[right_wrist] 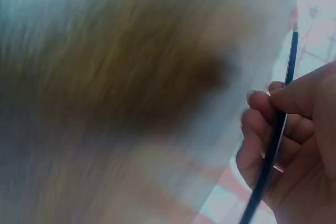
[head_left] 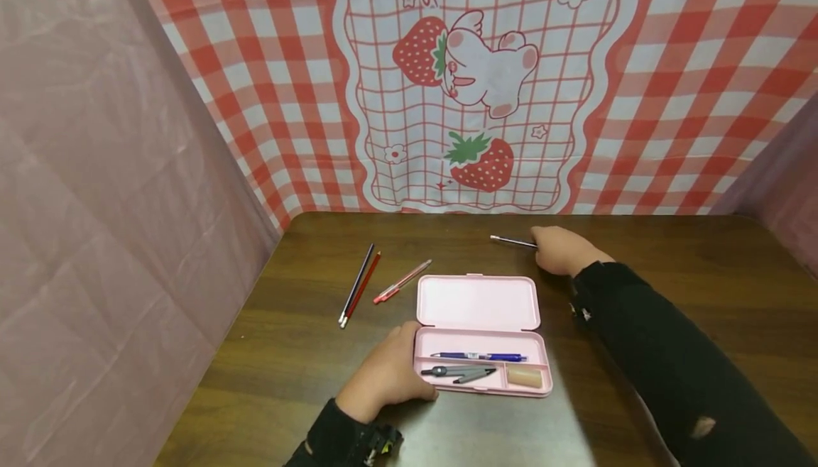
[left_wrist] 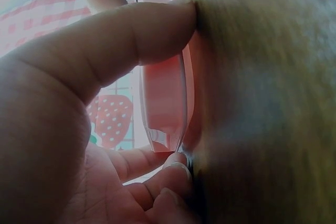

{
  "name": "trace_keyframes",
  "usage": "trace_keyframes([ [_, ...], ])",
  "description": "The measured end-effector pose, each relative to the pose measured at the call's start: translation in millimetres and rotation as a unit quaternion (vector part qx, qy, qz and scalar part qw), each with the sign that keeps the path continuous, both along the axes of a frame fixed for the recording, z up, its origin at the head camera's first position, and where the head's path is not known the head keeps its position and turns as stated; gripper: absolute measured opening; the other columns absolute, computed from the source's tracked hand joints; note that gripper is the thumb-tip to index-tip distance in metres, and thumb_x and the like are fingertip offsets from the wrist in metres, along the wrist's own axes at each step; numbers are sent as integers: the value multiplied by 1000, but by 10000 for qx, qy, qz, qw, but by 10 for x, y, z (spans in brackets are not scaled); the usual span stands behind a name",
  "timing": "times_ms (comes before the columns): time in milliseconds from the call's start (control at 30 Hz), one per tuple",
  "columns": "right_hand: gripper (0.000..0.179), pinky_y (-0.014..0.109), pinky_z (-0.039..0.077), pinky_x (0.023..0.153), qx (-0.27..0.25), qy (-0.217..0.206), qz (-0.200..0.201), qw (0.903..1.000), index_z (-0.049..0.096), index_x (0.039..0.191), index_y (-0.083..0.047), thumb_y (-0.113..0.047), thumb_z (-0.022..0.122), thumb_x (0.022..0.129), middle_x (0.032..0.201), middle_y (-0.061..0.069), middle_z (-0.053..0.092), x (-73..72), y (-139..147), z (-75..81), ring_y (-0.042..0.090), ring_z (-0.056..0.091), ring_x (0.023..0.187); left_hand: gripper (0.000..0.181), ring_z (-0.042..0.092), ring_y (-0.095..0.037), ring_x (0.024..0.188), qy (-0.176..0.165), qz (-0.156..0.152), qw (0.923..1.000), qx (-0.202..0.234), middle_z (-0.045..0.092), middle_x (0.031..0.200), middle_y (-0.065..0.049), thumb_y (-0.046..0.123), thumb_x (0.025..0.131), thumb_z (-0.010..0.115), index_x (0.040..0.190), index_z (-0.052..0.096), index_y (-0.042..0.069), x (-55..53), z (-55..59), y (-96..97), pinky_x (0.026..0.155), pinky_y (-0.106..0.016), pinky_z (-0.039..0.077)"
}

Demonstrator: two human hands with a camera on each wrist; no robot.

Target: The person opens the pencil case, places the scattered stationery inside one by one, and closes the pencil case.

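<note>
An open pink pencil case (head_left: 478, 304) lies on the table with its lid folded back. My left hand (head_left: 390, 367) grips its left end, the thumb at the front edge and the fingers around the back corner; the left wrist view shows the case (left_wrist: 163, 93) between them. Beyond the lid, to the right, my right hand (head_left: 565, 250) pinches a dark pencil (head_left: 511, 241) whose white-tipped end points left. Inside the case, a blue pen (head_left: 511, 358) lies in the long back compartment, a grey compass (head_left: 441, 371) in the front left one, and a beige eraser (head_left: 524, 377) at front right.
Left of the case lie a dark blue pencil (head_left: 358, 279) and a red pencil (head_left: 364, 286), side by side. A clear pen with red parts (head_left: 405, 281) rests between them and the lid. A checked strawberry cloth (head_left: 479, 98) hangs behind the wooden table (head_left: 671, 275).
</note>
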State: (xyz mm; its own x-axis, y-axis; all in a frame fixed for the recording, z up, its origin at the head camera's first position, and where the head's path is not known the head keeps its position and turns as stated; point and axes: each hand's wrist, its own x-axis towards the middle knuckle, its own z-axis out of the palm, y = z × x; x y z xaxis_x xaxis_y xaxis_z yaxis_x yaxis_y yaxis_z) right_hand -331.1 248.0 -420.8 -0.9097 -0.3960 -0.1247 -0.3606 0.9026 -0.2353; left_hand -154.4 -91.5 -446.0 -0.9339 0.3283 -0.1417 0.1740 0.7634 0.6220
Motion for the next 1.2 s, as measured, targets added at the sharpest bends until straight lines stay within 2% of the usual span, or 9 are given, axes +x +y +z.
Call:
trace_keyframes([
  [200,28,59,48,96,-656,91,-48,9978,58,126,7,-3,54,100,116,24,66,148,-113,125,40,63,109,95,56,-23,95,-15,1,10000,31,57,111,-7,24,52,99,132,53,2,-5,-1,4,86,-45,49],
  [400,28,52,50,86,-1325,273,-204,9906,56,130,4,-8,54,105,102,14,65,349,-203,320,29,58,90,96,55,-23,95,-35,37,10000,-7,57,112,-8,25,53,99,134,52,2,-13,8,-6,86,-46,49],
  [700,18,42,46,73,-2083,360,-235,9771,59,122,-3,-11,50,108,96,9,62,769,-378,468,24,55,81,97,56,-24,94,-36,14,10000,-31,57,111,-9,25,53,99,134,52,1,-3,7,7,86,-47,49],
  [867,16,42,47,73,-2028,468,27,9781,64,118,-4,-10,55,106,92,5,62,951,-503,482,21,55,80,97,56,-24,94,-23,-14,10000,-31,57,111,-9,27,53,99,134,52,0,-8,3,13,85,-47,50],
  [1033,18,47,53,81,-1771,464,237,9828,67,119,-5,-10,60,103,101,6,68,1087,-592,433,20,60,86,96,55,-23,93,-27,-33,10000,-2,57,109,-8,27,53,99,133,52,0,-10,-1,11,85,-46,49],
  [1200,21,52,53,92,-1366,420,407,9889,67,122,-7,-13,62,103,111,6,70,1182,-673,360,22,65,97,94,54,-22,92,-91,-18,9999,37,57,108,-7,24,53,99,132,53,1,-15,8,5,86,-46,49],
])
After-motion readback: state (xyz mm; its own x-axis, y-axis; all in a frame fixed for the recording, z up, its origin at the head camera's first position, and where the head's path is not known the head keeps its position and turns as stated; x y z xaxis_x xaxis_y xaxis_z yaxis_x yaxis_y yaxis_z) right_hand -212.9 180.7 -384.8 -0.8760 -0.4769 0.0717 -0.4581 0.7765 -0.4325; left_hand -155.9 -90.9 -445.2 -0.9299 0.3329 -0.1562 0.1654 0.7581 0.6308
